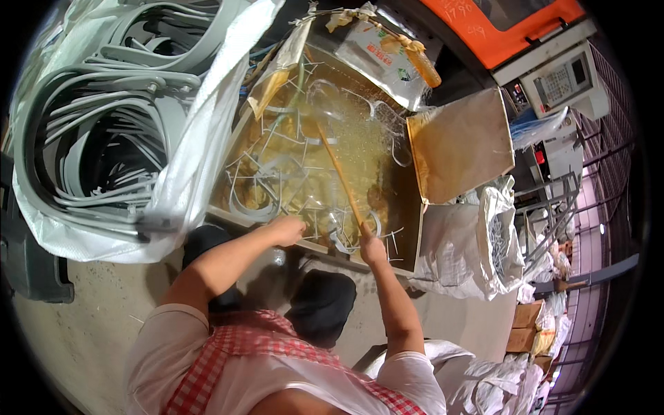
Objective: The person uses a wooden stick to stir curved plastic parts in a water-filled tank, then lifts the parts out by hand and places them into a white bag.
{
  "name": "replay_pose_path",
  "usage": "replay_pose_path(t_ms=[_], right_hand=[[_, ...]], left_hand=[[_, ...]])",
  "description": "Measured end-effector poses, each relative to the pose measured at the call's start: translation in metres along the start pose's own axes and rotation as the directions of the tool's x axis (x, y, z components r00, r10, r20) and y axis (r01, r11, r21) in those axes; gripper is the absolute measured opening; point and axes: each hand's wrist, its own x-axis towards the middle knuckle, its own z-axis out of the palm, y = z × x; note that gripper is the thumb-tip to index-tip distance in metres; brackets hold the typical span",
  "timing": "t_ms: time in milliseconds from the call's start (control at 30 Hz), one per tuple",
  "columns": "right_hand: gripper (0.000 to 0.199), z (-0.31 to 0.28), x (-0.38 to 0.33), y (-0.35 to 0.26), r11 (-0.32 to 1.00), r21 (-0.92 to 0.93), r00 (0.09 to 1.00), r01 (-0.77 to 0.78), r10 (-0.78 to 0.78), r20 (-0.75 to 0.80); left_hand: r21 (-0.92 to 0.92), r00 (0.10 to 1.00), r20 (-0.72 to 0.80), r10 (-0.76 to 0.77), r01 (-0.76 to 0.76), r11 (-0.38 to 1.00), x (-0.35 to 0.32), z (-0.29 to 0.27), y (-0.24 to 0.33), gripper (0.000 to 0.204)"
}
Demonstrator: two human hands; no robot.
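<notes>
My right hand (373,247) is closed around the lower end of a thin wooden stick (337,168), which slants away to the upper left over a tub (418,235) of cloudy yellowish liquid (353,149). My left hand (287,230) is at the tub's near rim with its fingers curled; whatever it may grip is hidden. Beside it, a curved grey plastic strip (252,211) lies in the liquid. Several thin pale plastic pieces (283,166) are scattered there too, and clear looped pieces (393,128) show at the far right side.
A white woven sack (200,149) full of coiled grey plastic straps (104,138) stands at the left. Right of the tub are a stained board (460,142) and another white sack (460,242). An orange machine (508,28) with a control panel (564,83) stands beyond.
</notes>
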Motion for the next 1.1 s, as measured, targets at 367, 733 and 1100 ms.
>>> replay_pose_path(t_ms=[367,733,1100], right_hand=[[0.046,-0.03,-0.155,0.037,0.883,0.442,0.987,-0.158,0.132,0.088],[0.04,-0.1,-0.293,0.056,0.91,0.236,0.938,-0.341,0.344,0.027],[0.046,0.022,-0.101,0.077,0.954,0.283,0.985,0.1,-0.055,-0.163]], left_hand=[[0.171,0.984,0.178,-0.002,-0.029,0.985,0.004,0.007,0.002,0.026],[0.156,0.974,0.225,0.003,-0.04,0.987,0.003,0.013,0.013,0.026],[0.201,0.971,0.239,0.015,-0.064,0.978,0.012,0.015,0.014,0.026]])
